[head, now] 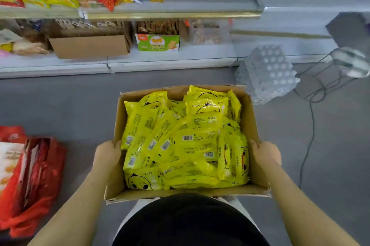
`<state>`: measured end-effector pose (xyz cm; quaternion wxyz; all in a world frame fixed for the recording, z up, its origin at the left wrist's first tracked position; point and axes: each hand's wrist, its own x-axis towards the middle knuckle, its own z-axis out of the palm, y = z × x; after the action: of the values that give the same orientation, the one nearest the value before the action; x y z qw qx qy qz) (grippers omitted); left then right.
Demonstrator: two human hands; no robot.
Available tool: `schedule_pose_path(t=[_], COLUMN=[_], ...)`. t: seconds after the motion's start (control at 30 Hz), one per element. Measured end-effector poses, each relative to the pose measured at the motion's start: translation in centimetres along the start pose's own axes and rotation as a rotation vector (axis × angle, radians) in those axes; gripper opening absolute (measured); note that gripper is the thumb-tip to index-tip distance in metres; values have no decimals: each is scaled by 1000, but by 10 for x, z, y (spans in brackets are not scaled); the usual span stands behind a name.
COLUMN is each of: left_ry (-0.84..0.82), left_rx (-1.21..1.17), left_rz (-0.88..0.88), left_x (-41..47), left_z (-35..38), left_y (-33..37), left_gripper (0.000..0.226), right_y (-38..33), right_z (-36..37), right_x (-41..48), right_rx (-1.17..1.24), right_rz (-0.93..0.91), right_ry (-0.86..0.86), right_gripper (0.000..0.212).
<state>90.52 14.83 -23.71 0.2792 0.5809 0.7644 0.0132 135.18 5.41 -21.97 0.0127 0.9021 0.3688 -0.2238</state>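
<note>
Red bags [34, 181] on the floor at left, left grip [108, 153] curled over the left wall of cardboard box [250, 123], yellow packets [180, 141] filling it, box held against torso, right grip [265, 152] clasping right wall, grey egg trays [268, 71] beyond

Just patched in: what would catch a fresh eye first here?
The open cardboard box heaped with yellow packets, centre frame, the left hand and right hand gripping its side walls. Then the red bags on the floor at left, and grey egg trays stacked beyond the box's right corner.
</note>
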Motion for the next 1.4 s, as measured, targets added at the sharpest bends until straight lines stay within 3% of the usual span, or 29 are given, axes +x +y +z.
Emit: schedule_pose_path(t=[0.27,0.53,0.8,1.17,1.4], left_ry=[-88,-180,-162,-126,-180], left_rx=[67,174,220,93,114], left_rz=[117,192,91,74,125], left_x=[43,65,49,64,153], left_z=[9,48,97,145,159], left_y=[63,164,277,441,542], left_gripper=[40,39,50,44,44], right_y=[40,107,170,210,209], right_z=[-10,-18,-88,-218,-241], right_x=[6,58,175,347,433], right_rx=[140,184,119,16,-31], right_rz=[141,251,145,7,60], right_ry=[79,8,-54,43,-8], right_gripper=[50,48,50,47,45])
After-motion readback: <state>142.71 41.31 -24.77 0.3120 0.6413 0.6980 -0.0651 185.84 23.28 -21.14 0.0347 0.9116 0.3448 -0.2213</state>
